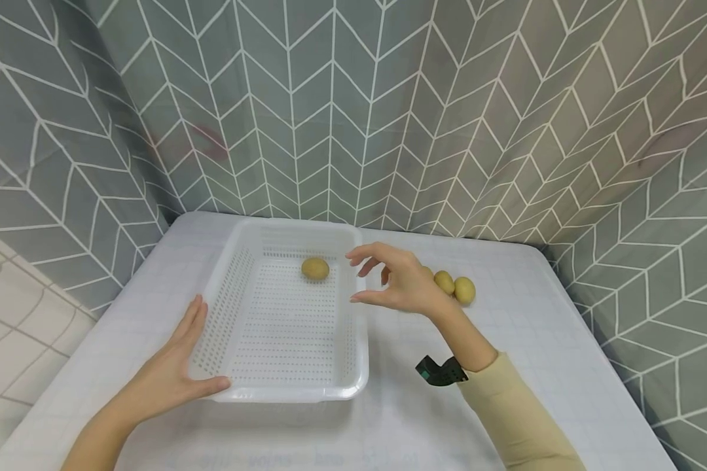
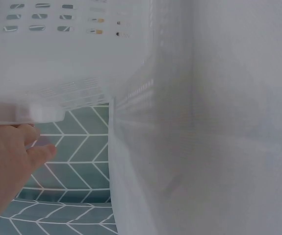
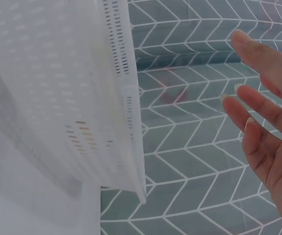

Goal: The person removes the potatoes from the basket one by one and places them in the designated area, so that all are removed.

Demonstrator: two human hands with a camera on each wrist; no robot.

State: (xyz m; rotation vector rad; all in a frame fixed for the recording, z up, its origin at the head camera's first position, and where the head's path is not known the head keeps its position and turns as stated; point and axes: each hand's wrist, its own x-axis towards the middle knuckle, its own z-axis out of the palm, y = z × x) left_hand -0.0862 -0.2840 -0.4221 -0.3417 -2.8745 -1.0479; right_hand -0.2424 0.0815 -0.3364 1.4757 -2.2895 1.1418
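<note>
A white perforated plastic basket (image 1: 283,327) stands on the table. Inside it, toward the far side, lies one yellow-brown potato (image 1: 315,268). My left hand (image 1: 171,366) rests at the basket's near left corner, its fingers straight along the left side and the thumb over the front rim. In the left wrist view, part of the left hand (image 2: 8,161) shows beside the basket rim. My right hand (image 1: 397,278) is at the basket's right rim, fingers and thumb spread apart with nothing between them. The right wrist view also shows the right hand (image 3: 268,117) holding nothing.
To the right of the basket, partly hidden behind the right hand, a few more potatoes (image 1: 464,290) lie on the white-covered table (image 1: 536,366). Grey-green patterned curtains (image 1: 353,118) stand behind the table and at both sides. A dark strap (image 1: 442,371) sits at the right wrist.
</note>
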